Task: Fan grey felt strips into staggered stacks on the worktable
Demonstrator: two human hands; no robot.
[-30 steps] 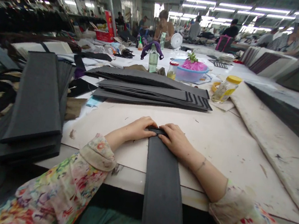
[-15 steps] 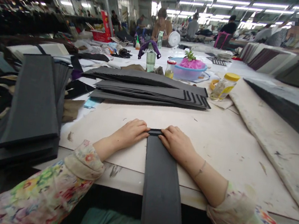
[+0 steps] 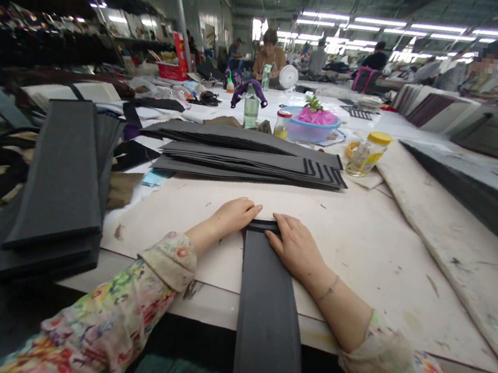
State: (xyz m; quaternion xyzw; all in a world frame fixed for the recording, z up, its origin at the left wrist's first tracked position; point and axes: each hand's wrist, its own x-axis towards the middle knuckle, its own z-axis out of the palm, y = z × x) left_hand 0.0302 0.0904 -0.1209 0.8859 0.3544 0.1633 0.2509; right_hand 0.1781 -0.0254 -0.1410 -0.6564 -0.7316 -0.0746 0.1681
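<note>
Dark strip (image 3: 270,319) hanging over near edge of bench (image 3: 359,257), far end between hands. Right hand (image 3: 295,244) part open, thumb and fingertips on far end; firm grip cannot be told. Left hand (image 3: 234,216) fingers bunched near opposite corner; thumb, visible half second ago, now hidden; hold cannot be told. Strip pile (image 3: 63,173) left of left hand. Strip stack (image 3: 243,160) beyond both hands.

The left hand (image 3: 232,216) has shifted toward the far edge of the dark strip (image 3: 267,319). The right hand (image 3: 295,245) has spread its thumb nearer.
</note>
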